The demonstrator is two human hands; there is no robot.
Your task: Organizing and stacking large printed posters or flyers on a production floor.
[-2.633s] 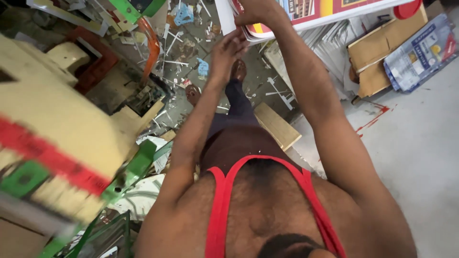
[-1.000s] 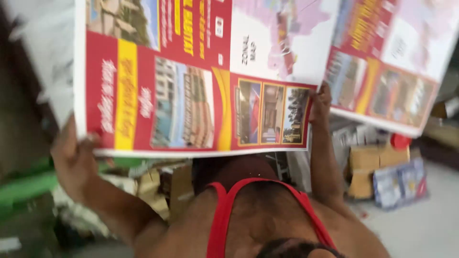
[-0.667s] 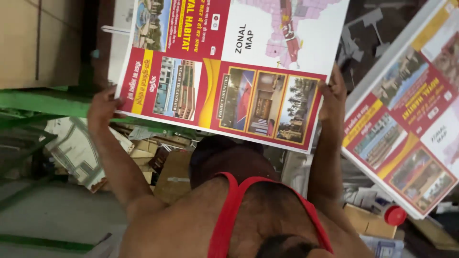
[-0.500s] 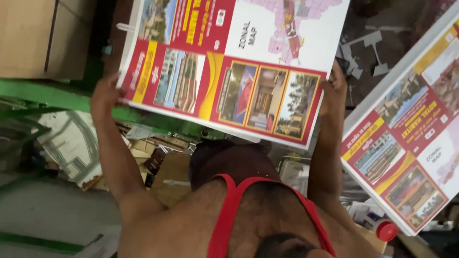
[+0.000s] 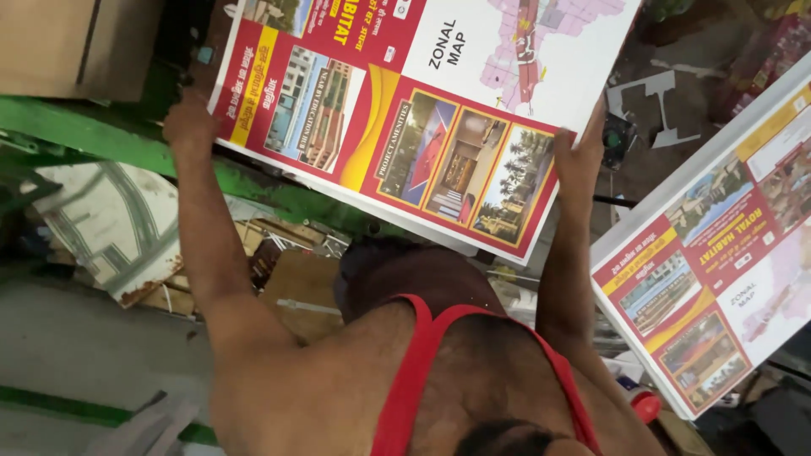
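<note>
I have a large printed sheet [image 5: 405, 110], red and yellow with photo panels and a pale map, held up flat in front of me, one hand at each side so it stays spread and does not sag. My left hand [image 5: 190, 127] is closed over the sheet's left edge near its lower corner, the fingers curled behind the sheet. My right hand [image 5: 579, 160] grips the right edge near the lower right corner, palm against the edge and fingers wrapped behind, so I judge both hands closed on the sheet. The sheet hangs tilted, its left side above a green metal frame [image 5: 101, 139] that runs across beneath it; I cannot tell whether the sheet touches the frame.

To my right a stack of matching printed sheets [image 5: 718, 262] lies on a slant, well clear of the one I hold. Below my left arm sit cardboard scraps [image 5: 287, 283] and a worn white panel [image 5: 118, 228] on the floor. A small red cap [image 5: 646, 405] shows by the stack's lower corner.
</note>
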